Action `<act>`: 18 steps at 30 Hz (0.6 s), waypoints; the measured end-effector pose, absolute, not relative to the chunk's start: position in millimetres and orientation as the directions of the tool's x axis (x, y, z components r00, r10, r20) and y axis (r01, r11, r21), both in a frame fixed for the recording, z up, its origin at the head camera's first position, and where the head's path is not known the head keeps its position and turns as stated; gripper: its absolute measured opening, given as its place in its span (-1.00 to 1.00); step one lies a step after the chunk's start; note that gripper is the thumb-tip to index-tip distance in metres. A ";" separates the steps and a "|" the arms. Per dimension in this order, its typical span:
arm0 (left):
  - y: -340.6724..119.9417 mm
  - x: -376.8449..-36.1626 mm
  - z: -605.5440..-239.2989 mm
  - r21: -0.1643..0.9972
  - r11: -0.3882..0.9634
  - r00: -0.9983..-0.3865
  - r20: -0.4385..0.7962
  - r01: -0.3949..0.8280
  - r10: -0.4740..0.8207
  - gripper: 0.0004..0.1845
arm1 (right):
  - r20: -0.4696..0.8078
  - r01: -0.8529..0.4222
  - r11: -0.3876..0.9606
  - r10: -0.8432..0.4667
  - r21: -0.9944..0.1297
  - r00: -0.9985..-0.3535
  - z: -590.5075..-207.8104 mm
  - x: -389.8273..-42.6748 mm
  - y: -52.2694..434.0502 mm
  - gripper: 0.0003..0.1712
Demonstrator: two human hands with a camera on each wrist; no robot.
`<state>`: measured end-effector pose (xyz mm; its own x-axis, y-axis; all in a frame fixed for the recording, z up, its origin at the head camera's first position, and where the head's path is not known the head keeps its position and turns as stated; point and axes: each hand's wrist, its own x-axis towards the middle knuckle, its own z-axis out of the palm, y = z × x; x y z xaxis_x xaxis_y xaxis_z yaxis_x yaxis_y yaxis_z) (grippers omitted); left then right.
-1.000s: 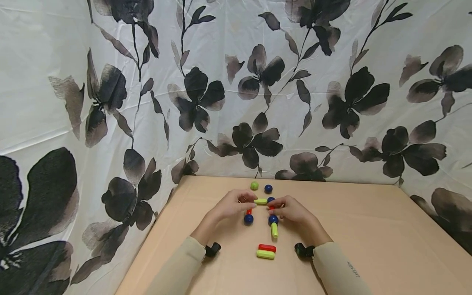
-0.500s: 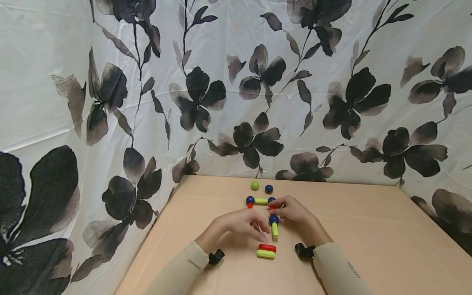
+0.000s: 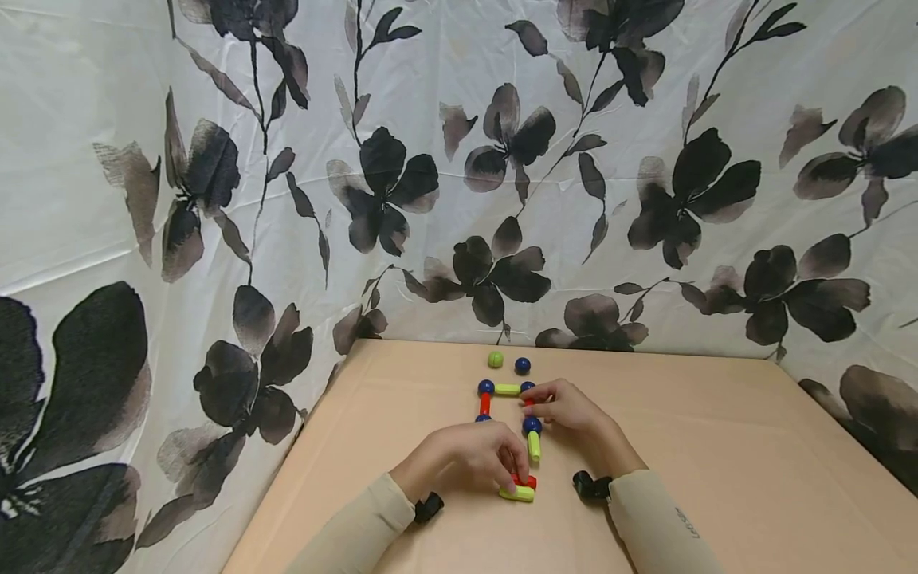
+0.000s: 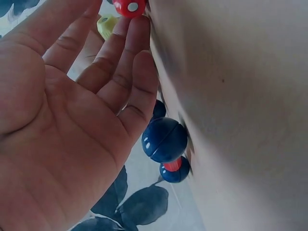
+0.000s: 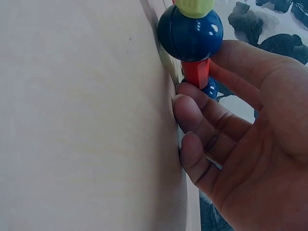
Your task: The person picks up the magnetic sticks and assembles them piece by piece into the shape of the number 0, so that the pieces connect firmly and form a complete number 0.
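Note:
My left hand (image 3: pixel 469 454) reaches down over a loose red toy rod (image 3: pixel 531 481), its thumb and fingers pinching it at the sides; the rod's end shows beyond the fingertips in the left wrist view. A yellow-green rod (image 3: pixel 518 496) lies against it on the near side. My right hand (image 3: pixel 568 408) pinches a red rod (image 5: pixel 196 73) between two blue balls in the ball-and-rod build. Its near blue ball (image 3: pixel 531 425) bears another yellow-green rod (image 3: pixel 534 448) pointing toward me. A yellow-green crossbar (image 3: pixel 508 390) joins it to the left side, with a blue ball (image 3: pixel 486 387) and red rod (image 3: pixel 484 405).
A green ball (image 3: pixel 496 359) and a separate blue ball (image 3: pixel 523 366) sit near the far edge of the tan table (image 3: pixel 717 446). Behind stands a white floral curtain (image 3: pixel 402 96). Each wrist wears a black camera (image 3: pixel 429 508).
My left hand has left the build's left side and come toward me to the loose red rod, uncovering the left blue ball and red rod. My right hand has stayed in place.

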<state>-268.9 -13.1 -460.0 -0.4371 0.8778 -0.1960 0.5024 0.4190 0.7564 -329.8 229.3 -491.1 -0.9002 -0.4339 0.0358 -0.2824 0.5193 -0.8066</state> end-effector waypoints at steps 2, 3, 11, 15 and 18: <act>-12.7 -267.6 -459.3 0.763 0.423 -0.440 -0.203 0.489 0.875 -0.86 | 0.034 -0.281 0.521 -0.433 -0.806 -0.901 -490.7 -329.8 229.2 -0.65; -12.5 -267.1 -459.0 0.764 0.424 -0.440 -0.205 0.487 0.875 -0.86 | 0.033 -0.281 0.522 -0.434 -0.806 -0.900 -490.6 -329.6 229.1 -0.65; -11.2 -264.6 -458.5 0.780 0.419 -0.432 -0.212 0.465 0.876 -0.86 | 0.021 -0.275 0.540 -0.429 -0.795 -0.903 -489.5 -328.7 229.0 -0.66; -12.2 -264.2 -457.4 0.776 0.419 -0.434 -0.208 0.472 0.876 -0.85 | 0.005 -0.260 0.551 -0.420 -0.793 -0.908 -489.8 -328.5 228.0 -0.67; -12.8 -264.6 -456.3 0.776 0.420 -0.438 -0.207 0.471 0.875 -0.85 | 0.003 -0.257 0.560 -0.413 -0.788 -0.911 -490.0 -328.7 228.3 -0.67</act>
<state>-264.6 -12.8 -456.3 -0.4378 0.8748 -0.2074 0.4711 0.4197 0.7759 -328.7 228.3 -490.0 -0.9105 -0.4135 0.0028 -0.2568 0.5601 -0.7876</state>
